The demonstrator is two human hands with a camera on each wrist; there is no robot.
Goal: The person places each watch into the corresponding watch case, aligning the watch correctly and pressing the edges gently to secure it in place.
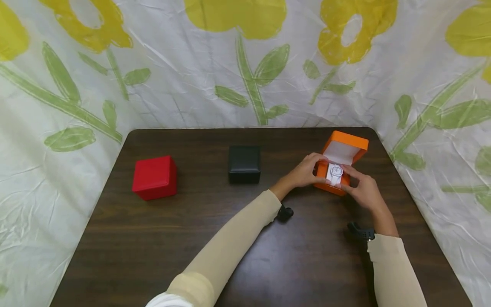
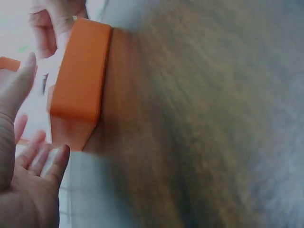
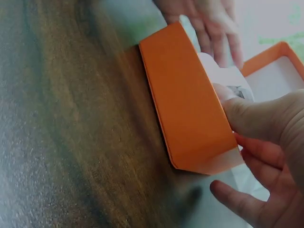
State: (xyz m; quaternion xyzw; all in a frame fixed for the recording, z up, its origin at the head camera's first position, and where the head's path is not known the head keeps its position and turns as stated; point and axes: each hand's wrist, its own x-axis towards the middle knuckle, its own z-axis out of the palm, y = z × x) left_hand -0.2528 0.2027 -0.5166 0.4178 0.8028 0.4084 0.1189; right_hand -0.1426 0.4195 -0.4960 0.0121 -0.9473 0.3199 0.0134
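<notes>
An orange watch box (image 1: 330, 189) stands with its lid raised at the right of the table. Inside, a white wristwatch (image 1: 336, 172) is wrapped round a white cushion. My left hand (image 1: 305, 171) has its thumb and index finger at the left edge of the cushion. At its right edge, my right hand (image 1: 362, 187) holds the watch with thumb and index finger. In the right wrist view, the right thumb (image 3: 256, 116) reaches over the orange wall. The remaining fingers of both hands spread outside the box; the lid and the thumbs hide some contact points.
A closed red box (image 1: 152, 179) sits on the left of the dark wooden table (image 1: 199, 243). Mid-table, towards the back, is a closed black box (image 1: 244, 164). A white sheet with yellow flowers (image 1: 168, 81) hangs behind and beside the table.
</notes>
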